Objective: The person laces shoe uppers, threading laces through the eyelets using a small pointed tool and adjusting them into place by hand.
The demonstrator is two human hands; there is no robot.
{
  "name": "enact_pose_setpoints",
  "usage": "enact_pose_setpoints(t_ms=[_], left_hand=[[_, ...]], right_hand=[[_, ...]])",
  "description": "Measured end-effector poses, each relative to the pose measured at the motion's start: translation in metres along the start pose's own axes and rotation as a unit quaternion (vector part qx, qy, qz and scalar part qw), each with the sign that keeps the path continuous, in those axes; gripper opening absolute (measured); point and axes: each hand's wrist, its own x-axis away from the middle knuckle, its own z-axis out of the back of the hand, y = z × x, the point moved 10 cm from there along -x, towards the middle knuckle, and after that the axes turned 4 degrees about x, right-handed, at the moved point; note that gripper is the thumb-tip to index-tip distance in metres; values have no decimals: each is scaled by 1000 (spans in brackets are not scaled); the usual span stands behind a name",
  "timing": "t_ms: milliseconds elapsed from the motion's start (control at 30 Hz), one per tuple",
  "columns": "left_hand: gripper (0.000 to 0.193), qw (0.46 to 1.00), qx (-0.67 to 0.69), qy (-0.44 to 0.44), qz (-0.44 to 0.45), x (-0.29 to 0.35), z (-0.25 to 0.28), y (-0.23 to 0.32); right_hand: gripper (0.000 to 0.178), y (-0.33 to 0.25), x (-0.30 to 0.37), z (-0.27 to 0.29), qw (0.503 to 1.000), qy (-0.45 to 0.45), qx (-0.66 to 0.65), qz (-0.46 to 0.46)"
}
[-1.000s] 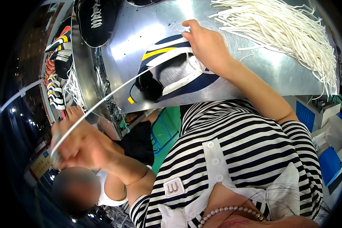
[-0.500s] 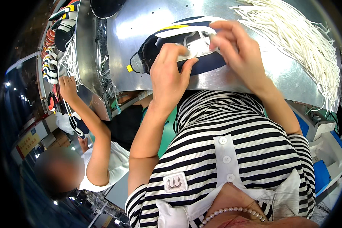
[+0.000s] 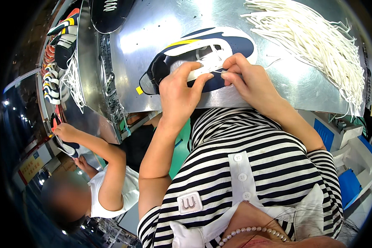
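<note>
A navy, white and yellow sneaker [image 3: 228, 48] lies on the metal table [image 3: 140, 45], its toe to the right and its heel with a yellow tab to the left. My left hand [image 3: 178, 89] grips the near edge of the shoe's opening between thumb and fingers. Beside it, my right hand [image 3: 254, 82] pinches a thin white shoelace [image 3: 218, 71] at the near row of eyelets. The two hands' fingertips are close together. My fingers partly hide the lace and the near side of the shoe.
A large bundle of white laces [image 3: 310, 51] spreads over the table's right side. At the far left lies a black shoe [image 3: 107, 16]. Beyond the left edge, a co-worker's hand [image 3: 68, 133] is at another shoe [image 3: 69, 148], near a row of sneakers [image 3: 66, 53].
My right hand has come down from the toe side to the near edge, its fingers now pinched on the lace. More of the toe shows. The co-worker's hand has moved nearer.
</note>
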Motion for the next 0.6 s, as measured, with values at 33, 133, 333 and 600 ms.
enact_pose_setpoints(t_ms=[33,133,333,600], left_hand=[[25,999,12,5,-44,1,0,6],[20,993,33,-1,-110,4,-3,14],[30,985,46,9,-165,7,1,24],[34,961,1,70,-267,36,4,34]], right_hand=[[17,1,-3,-2,1000,-6,-3,-14],[19,5,-12,-14,999,-9,-16,-32],[22,8,-19,-21,1000,-11,10,-7],[14,-70,-19,21,982,-14,6,187]])
